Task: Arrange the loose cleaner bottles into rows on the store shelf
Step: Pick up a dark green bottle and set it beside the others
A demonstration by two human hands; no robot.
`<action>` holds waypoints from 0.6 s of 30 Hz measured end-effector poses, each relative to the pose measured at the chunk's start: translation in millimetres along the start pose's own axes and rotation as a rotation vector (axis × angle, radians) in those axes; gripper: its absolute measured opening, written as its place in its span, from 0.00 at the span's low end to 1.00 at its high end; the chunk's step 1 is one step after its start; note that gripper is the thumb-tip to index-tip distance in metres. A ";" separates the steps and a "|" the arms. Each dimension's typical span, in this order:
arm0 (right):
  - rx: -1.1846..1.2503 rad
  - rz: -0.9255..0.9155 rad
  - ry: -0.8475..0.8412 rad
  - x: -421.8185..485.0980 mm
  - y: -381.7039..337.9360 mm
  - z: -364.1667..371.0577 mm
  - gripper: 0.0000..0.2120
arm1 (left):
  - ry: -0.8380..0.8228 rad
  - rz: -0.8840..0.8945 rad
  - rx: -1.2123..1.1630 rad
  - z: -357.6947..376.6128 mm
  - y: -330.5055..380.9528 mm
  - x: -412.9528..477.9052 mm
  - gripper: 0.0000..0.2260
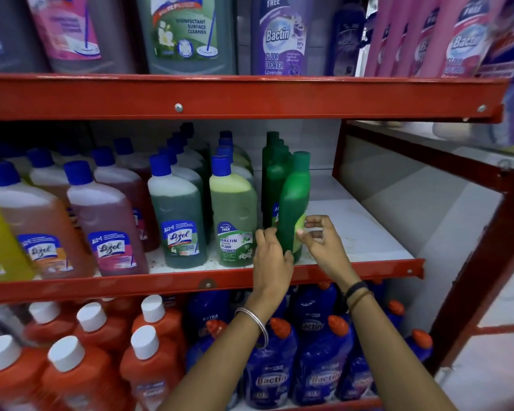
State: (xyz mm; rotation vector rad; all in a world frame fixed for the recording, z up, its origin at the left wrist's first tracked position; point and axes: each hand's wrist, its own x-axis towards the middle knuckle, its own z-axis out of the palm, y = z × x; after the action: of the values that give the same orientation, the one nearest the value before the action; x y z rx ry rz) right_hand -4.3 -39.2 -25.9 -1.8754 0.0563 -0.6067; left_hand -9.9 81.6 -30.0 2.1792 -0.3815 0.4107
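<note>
An opaque green cleaner bottle [293,200] stands upright at the front of a row of dark green bottles [272,167] on the white middle shelf [353,229]. My left hand [272,258] grips its lower left side, fingers behind it and thumb across the front. On the bottle's right is my right hand [324,241], its thumb tip touching the label while the curled fingers stay off the bottle. To the left stand rows of translucent green Bactin bottles [233,215] and Lizol bottles [177,218].
Right of the green row the shelf board is bare up to the red frame post [339,149]. Pink and yellow Lizol bottles [107,226] fill the left. Large bottles sit on the shelf above, and orange [149,345] and blue bottles [318,360] on the one below.
</note>
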 end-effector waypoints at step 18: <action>0.323 0.010 -0.310 12.8 -9.8 -11.5 0.20 | -0.103 -0.051 -0.290 2.4 -5.6 11.4 0.35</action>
State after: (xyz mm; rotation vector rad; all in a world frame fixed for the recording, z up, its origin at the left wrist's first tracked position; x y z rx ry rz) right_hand -0.7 -49.4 -9.3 -1.6315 -0.2227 -0.2912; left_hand 3.0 81.5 -30.5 1.9262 -0.4139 0.2011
